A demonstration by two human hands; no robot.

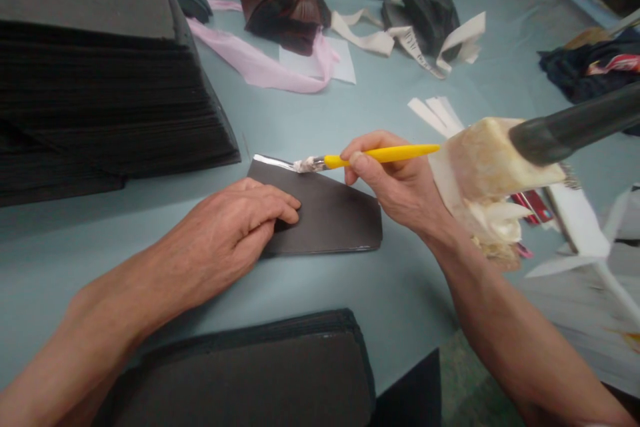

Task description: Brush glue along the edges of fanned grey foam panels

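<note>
A dark grey flat panel (330,220) lies on the table in front of me. My left hand (250,220) rests on its left part, palm down with the fingers stretched out over the surface. In my right hand (383,170) is a paintbrush (390,153) with a yellow handle, gripped between thumb and fingers. The brush's tip, caked with whitish stuff, touches the panel's far edge. A wet white streak (270,161) runs along that edge to the left of the bristles.
A tall stack of dark sheets (115,93) stands at the left, and a lower stack of dark panels (250,380) lies nearest me. A glue-crusted container (480,160) with a dark handle is at the right. Pink ribbon (265,70) and brown scraps (285,0) lie behind.
</note>
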